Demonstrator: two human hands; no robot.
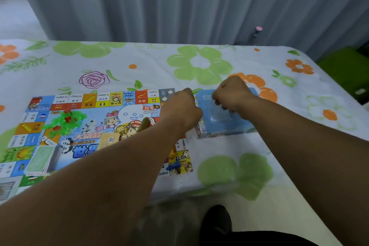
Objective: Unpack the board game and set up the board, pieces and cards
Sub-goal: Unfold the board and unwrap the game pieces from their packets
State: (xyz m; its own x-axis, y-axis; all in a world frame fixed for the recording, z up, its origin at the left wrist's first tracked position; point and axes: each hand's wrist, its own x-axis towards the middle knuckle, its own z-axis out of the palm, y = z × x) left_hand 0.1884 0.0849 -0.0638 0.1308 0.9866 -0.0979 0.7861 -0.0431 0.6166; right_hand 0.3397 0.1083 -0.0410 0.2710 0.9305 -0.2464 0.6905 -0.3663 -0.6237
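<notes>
The colourful game board [83, 110] lies unfolded on the left of the bed. To its right stands the open game box [223, 133] with a blue plastic tray [239, 118] inside. My left hand [180, 109] is curled at the box's left edge and seems to grip it; its fingertips are hidden. My right hand [232, 95] reaches into the tray from above, fingers curled round its plastic. On the board lie a pile of green and red houses [65, 120], a green card stack [40, 159], tan cards [109, 140] and a blue pawn [173, 166] beside a yellow pawn [172, 154].
Everything rests on a bed with a white floral sheet [219, 62]. Grey curtains [179, 2] hang behind it. The bed's near edge runs below the board, with my dark-clothed leg [217, 223] under it. A green surface [339, 66] lies off the right edge.
</notes>
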